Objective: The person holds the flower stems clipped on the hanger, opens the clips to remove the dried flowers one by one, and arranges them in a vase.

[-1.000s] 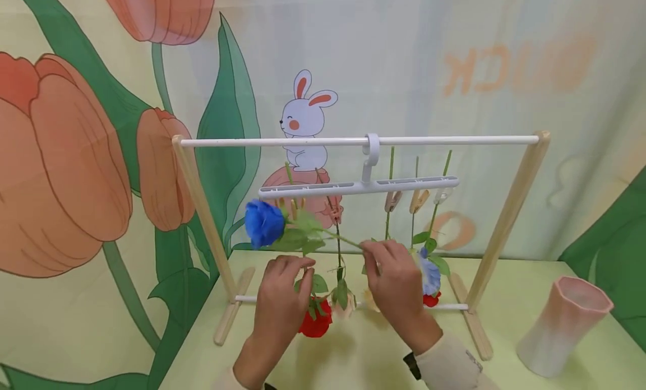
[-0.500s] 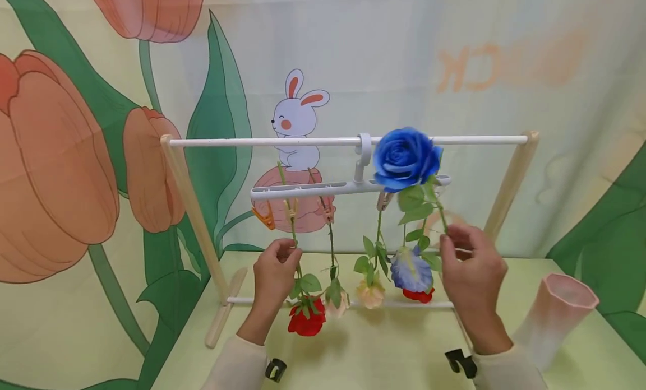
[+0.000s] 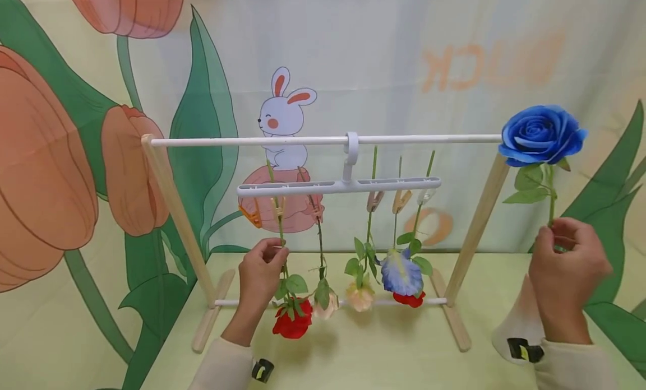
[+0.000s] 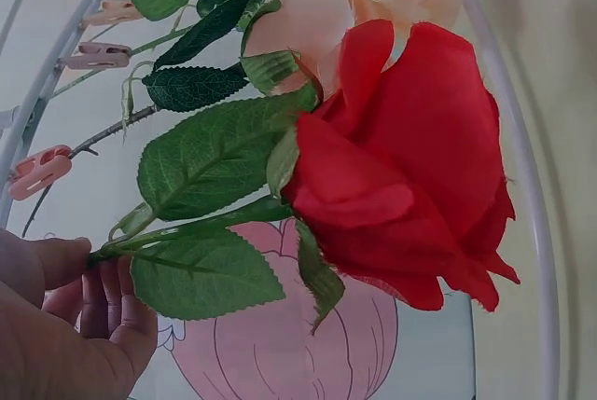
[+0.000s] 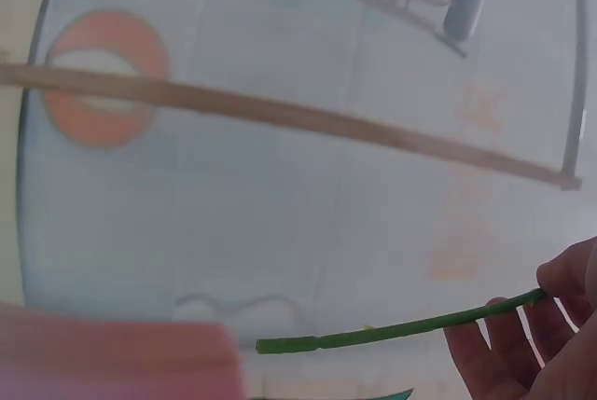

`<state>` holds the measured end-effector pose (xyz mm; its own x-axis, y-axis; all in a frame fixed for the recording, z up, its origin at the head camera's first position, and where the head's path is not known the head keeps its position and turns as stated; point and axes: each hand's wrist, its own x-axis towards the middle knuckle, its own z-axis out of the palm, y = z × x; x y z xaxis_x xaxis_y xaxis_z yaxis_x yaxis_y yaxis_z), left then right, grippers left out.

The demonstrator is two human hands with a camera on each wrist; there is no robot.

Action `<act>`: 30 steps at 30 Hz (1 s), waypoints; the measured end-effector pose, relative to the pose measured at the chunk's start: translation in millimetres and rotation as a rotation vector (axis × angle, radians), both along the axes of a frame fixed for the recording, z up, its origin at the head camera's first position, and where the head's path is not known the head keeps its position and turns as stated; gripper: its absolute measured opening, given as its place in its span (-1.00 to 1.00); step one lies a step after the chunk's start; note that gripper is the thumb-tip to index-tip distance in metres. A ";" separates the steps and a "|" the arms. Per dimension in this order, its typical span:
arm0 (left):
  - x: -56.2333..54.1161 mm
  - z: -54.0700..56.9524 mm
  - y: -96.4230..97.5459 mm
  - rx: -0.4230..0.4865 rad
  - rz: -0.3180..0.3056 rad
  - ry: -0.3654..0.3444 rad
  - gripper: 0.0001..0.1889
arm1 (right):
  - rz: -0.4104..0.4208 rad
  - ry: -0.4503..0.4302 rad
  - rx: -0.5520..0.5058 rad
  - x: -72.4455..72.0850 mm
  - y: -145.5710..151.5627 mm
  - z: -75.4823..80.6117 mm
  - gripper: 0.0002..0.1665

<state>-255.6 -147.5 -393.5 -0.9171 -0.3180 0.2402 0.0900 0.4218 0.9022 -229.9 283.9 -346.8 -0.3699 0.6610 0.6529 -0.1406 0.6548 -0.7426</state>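
My right hand (image 3: 570,275) pinches the green stem of a blue rose (image 3: 542,135), held bloom-up at the far right. In the right wrist view its cut stem (image 5: 401,329) sticks out past the fingers, near the pink vase (image 5: 121,358). My left hand (image 3: 259,278) pinches the stem of a red rose (image 3: 294,318) between thumb and finger. That rose hangs bloom-down from a yellow clip (image 3: 278,206) on the grey hanger (image 3: 348,186). Its bloom and leaves fill the left wrist view.
The hanger hooks over the white rail of a wooden stand (image 3: 476,233). More flowers hang bloom-down from clips, among them a pale blue one (image 3: 401,272) and a peach one (image 3: 360,296). An orange clip (image 3: 250,213) holds nothing. The vase is partly behind my right hand.
My right hand has carried the blue rose from the hanger's left end to the far right, turning it bloom-up. My left hand now pinches the hanging red rose's stem. The orange clip has come into sight.
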 end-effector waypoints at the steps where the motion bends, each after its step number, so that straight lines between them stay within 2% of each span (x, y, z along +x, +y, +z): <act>1: 0.7 0.4 -0.3 0.001 -0.002 -0.003 -0.79 | -0.017 -0.014 -0.005 -0.7 4.4 -3.5 -0.65; 6: 2.4 -0.9 0.7 0.017 -0.014 -0.023 -0.79 | -0.102 -0.162 -0.110 -1.5 23.9 -27.4 -0.60; 10: 3.5 -2.9 2.5 0.016 -0.010 -0.030 -0.80 | -0.122 -0.272 -0.200 0.4 35.6 -46.2 -0.60; 14: 3.8 -3.2 2.3 0.015 -0.006 -0.029 -0.80 | -0.155 -0.211 -0.257 0.1 39.3 -55.5 -0.77; 18: 2.2 -2.2 0.5 0.016 -0.003 -0.018 -0.79 | -0.192 -0.065 -0.233 -3.5 25.4 -51.3 -0.81; 22: 0.2 -0.1 -1.4 0.018 0.006 -0.013 -0.78 | -0.126 0.021 -0.158 -5.9 -4.0 -40.5 -0.85; 27: -2.2 3.0 -1.4 0.025 0.001 -0.002 -0.79 | 0.047 0.005 -0.028 -11.5 -46.1 -32.9 -0.71; 30: -3.8 3.7 -0.4 0.021 -0.002 0.004 -0.80 | 0.124 -0.008 0.030 -16.8 -72.2 -30.7 -0.74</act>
